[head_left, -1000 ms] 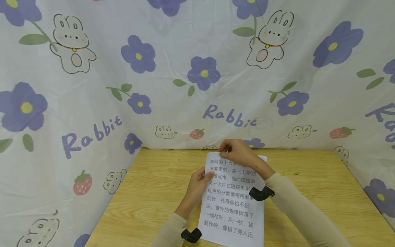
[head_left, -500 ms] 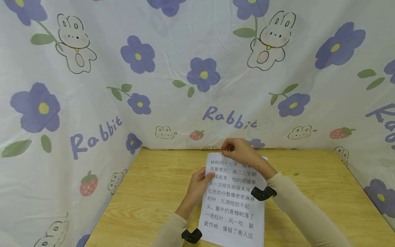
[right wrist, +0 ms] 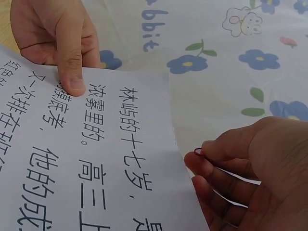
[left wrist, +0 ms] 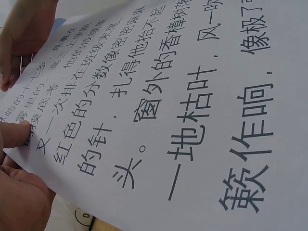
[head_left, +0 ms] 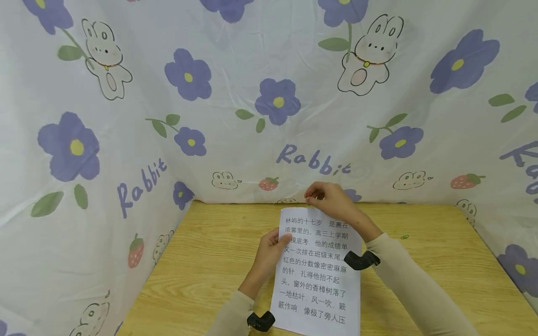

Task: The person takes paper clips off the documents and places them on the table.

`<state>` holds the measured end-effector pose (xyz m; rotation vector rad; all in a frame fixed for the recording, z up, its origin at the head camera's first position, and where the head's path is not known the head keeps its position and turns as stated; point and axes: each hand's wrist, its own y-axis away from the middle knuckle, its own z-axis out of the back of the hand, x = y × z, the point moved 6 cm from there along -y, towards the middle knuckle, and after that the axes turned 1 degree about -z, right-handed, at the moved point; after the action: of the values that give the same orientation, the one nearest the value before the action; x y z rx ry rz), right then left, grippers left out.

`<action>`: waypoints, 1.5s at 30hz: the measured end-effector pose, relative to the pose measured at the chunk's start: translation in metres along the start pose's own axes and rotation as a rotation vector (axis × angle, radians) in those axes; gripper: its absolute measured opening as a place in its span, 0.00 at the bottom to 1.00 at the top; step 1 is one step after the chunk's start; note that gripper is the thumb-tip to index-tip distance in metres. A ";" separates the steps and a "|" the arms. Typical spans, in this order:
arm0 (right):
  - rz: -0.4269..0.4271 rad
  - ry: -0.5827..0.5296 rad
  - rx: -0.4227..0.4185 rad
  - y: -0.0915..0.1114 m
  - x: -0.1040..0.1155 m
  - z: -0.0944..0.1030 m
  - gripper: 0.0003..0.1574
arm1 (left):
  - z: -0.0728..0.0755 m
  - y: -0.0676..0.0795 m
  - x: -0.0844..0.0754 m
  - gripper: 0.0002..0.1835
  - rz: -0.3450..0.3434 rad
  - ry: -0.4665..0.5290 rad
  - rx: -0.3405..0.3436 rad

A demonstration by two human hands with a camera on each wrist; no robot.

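Note:
Printed paper (head_left: 313, 280) with large Chinese characters is held up over the table; whether it is one sheet or several I cannot tell. My left hand (head_left: 269, 252) grips its left edge, and in the right wrist view the left thumb (right wrist: 74, 86) presses on the printed face. Just above the top edge, my right hand (head_left: 334, 205) pinches a small red wire loop, seemingly a paper clip (right wrist: 198, 151), between thumb and index finger. In the right wrist view the clip sits apart from the paper's edge. Most of the clip is hidden by the fingertips.
On the wooden table (head_left: 201, 261), to the right of the paper, lies a green paper clip (head_left: 405, 237). A white cloth (head_left: 235, 140) printed with rabbits and purple flowers hangs behind the table and along its sides.
My right hand has moved up and slightly right, away from the paper's top edge, with the red clip still pinched. The left hand and the paper have stayed almost still.

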<state>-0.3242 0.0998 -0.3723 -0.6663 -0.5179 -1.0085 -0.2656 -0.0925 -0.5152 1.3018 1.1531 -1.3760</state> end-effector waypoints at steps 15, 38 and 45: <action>0.004 -0.017 -0.047 0.004 -0.008 0.015 0.09 | 0.002 0.001 0.001 0.16 0.008 0.005 -0.017; -0.073 0.017 -0.145 0.020 -0.044 0.052 0.10 | 0.002 0.002 0.001 0.16 0.004 0.000 -0.027; -0.088 0.027 -0.163 0.025 -0.053 0.061 0.11 | 0.002 0.002 0.002 0.16 0.003 -0.002 -0.026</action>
<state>-0.3312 0.1836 -0.3720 -0.7791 -0.4479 -1.1492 -0.2644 -0.0948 -0.5172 1.2832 1.1638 -1.3559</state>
